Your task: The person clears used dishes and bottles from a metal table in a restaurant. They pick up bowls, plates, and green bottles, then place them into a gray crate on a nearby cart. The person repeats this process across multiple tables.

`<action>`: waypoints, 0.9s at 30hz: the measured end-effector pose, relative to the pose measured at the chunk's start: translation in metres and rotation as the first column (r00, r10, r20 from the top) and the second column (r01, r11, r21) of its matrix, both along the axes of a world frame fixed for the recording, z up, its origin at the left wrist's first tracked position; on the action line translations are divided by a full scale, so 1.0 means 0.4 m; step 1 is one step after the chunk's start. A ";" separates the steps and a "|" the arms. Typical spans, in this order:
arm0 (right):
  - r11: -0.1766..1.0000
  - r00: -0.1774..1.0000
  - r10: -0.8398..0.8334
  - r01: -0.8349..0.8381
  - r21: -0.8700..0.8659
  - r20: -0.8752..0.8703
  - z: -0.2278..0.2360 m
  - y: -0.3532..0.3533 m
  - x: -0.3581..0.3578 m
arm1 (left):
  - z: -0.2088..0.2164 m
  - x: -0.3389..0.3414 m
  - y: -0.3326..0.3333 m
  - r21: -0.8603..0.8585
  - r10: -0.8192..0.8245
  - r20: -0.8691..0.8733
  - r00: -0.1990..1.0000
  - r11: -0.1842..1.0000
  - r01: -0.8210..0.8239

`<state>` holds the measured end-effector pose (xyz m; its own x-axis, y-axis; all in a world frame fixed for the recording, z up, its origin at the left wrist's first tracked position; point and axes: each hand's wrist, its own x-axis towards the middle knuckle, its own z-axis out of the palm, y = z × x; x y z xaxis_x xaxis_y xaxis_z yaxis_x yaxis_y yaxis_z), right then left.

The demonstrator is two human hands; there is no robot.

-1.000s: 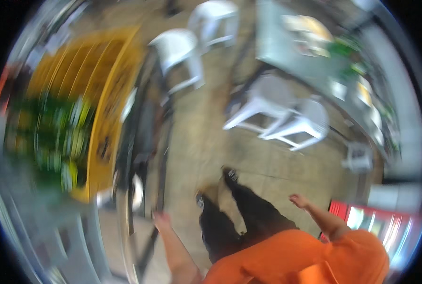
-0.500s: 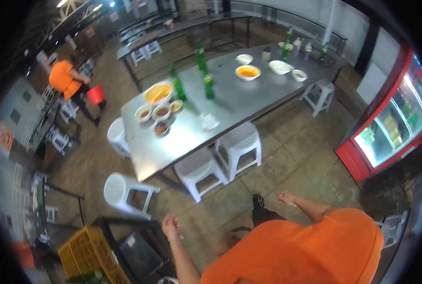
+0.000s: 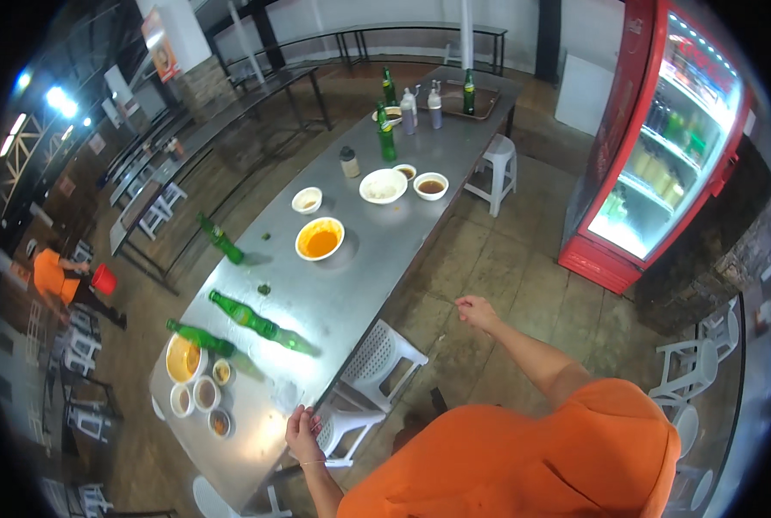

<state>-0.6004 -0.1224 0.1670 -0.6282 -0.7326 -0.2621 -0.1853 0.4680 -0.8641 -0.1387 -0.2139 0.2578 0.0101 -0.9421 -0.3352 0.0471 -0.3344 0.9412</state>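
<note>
My left hand (image 3: pixel 303 434) hangs at the near edge of the steel table (image 3: pixel 303 289), fingers loosely bent and slightly apart, with nothing seen in it. Crumpled clear plastic (image 3: pixel 288 397) lies on the table close by. My right hand (image 3: pixel 478 312) is held over the floor to the right of the table, fingers curled in and apparently holding nothing. At the table's near left, a large white bowl with orange leftovers (image 3: pixel 184 358) stands among several small sauce bowls (image 3: pixel 206 393). Green bottles (image 3: pixel 251 318) stand beside them. Farther along are a bowl of orange soup (image 3: pixel 320 239) and a white bowl (image 3: pixel 383 186).
White stools (image 3: pixel 383 363) stand against the table's near side. A red drinks fridge (image 3: pixel 653 147) is at the right, with more stools (image 3: pixel 692 363) along the right wall. Far left, another person in orange (image 3: pixel 53 276) carries a red bucket (image 3: pixel 104 280).
My view has swung right and come nearer the table. My left hand is now at the table edge; my right hand has risen forward. The yellow crate has left the view.
</note>
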 end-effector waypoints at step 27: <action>0.669 0.847 -0.174 -0.272 -0.692 -0.502 0.678 -1.118 -1.265 | 0.307 -1.704 -1.043 -0.656 -0.088 0.355 0.931 0.686 0.315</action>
<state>-1.1064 -0.5694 0.4382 -0.4523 -0.5699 0.6860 -0.6785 -0.2793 -0.6794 -0.8202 -0.6309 0.3807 -0.2248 -0.8895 0.3978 -0.2366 0.4458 0.8633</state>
